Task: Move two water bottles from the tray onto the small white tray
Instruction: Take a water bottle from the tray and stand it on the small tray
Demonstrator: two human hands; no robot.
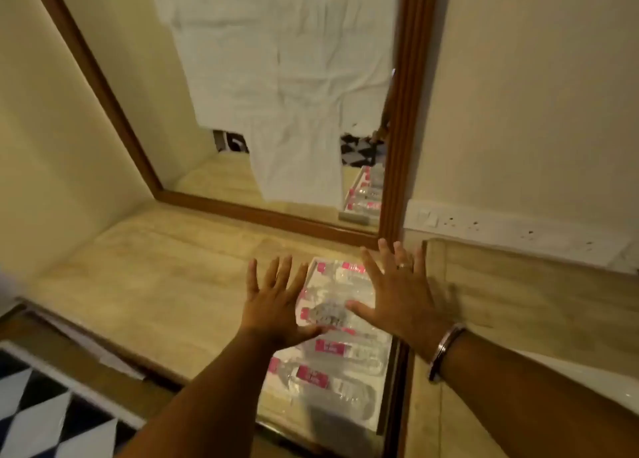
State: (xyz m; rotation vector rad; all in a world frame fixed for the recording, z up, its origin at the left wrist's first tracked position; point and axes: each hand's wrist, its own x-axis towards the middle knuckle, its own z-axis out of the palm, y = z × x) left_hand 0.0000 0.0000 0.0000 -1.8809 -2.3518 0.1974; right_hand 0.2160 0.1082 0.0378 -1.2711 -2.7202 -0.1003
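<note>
Several clear water bottles with pink labels lie on their sides in a row on a shallow tray at the middle of the beige counter. My left hand hovers over the tray's left edge, fingers spread, holding nothing. My right hand, with a ring and a metal bangle on the wrist, hovers over the tray's far right part, fingers spread too. Both palms face down above the bottles. I cannot make out a small white tray with certainty.
A wood-framed mirror stands against the wall behind the counter, mostly covered by a white sheet. A white socket strip runs along the wall at right. Black-and-white floor tiles show at the lower left.
</note>
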